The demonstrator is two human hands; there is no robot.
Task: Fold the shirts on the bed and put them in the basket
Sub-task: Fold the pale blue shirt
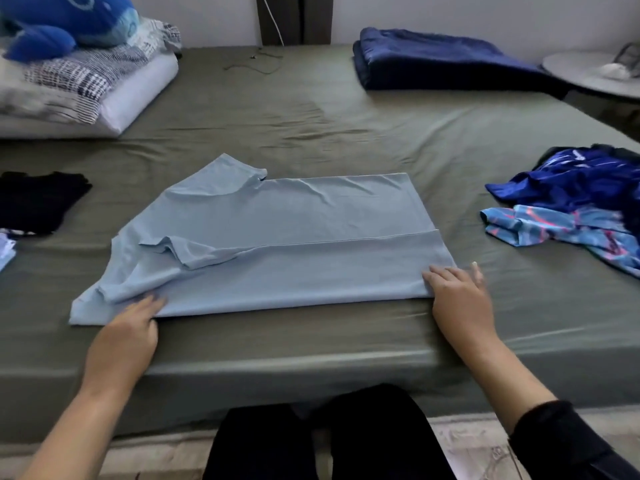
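The light blue shirt (pixel 277 237) lies flat across the near side of the bed (pixel 311 116), its near long edge turned over into a band, one sleeve folded in, the far sleeve out; so, by my reading, an early fold with more to come. Unfolded shirts (pixel 571 206) wait at the right, dark clothes (pixel 38 199) at the left; no basket in sight. Left hand (pixel 128 334) has fingers reaching under the near edge by the sleeve, grip unclear; right hand (pixel 457 296) presses flat, fingers straight, on the hem corner.
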